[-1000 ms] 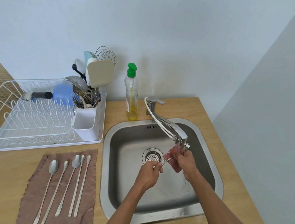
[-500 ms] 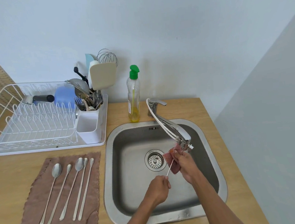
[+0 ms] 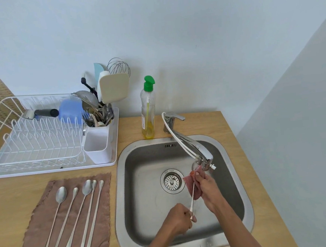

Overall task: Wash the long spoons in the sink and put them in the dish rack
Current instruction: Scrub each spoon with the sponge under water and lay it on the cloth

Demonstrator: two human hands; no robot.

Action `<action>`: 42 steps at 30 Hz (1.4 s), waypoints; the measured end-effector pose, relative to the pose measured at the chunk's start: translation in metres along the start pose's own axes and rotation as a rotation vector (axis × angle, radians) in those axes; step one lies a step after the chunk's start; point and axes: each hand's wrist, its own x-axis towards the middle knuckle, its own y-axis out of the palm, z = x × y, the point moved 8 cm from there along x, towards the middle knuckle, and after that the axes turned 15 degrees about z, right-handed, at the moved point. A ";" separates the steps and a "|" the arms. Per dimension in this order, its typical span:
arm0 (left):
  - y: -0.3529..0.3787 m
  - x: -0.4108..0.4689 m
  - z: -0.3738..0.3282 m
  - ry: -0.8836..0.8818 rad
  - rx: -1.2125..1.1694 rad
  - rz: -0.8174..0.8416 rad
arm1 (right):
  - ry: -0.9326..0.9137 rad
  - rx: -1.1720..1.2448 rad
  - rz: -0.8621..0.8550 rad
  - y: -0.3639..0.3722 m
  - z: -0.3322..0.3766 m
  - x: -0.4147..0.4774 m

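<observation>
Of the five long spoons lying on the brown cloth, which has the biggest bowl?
The leftmost spoon on the brown cloth: its oval bowl is the widest. The third from left is nearly as large; the other three have narrow bowls.

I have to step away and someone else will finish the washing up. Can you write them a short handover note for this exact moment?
Left hand: pinching the handle end of one long spoon over the sink.
Right hand: pressing a red cloth around that spoon's bowl end, just under the faucet spout. I cannot tell whether water is running.
Five more long spoons lie side by side on the brown towel left of the sink, untouched.
Dish rack: no long spoon is visibly placed in it yet.
Left: finish this spoon, rack it, then do the other five.
</observation>
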 end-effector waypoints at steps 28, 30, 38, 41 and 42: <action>-0.145 0.016 -0.047 0.188 -0.321 -0.670 | 0.078 -0.578 0.147 -0.017 0.013 -0.040; -0.145 0.013 -0.038 0.201 -0.453 -0.659 | 0.057 -0.593 0.128 -0.014 0.014 -0.042; -0.094 0.012 -0.019 0.245 -0.783 -0.475 | -0.010 -0.677 0.122 0.006 0.009 -0.045; -0.104 -0.002 -0.008 0.277 -0.793 -0.552 | -0.004 -0.663 0.105 0.006 0.004 -0.045; -0.110 -0.009 -0.004 0.293 -0.799 -0.580 | -0.007 -0.657 0.097 0.008 0.004 -0.044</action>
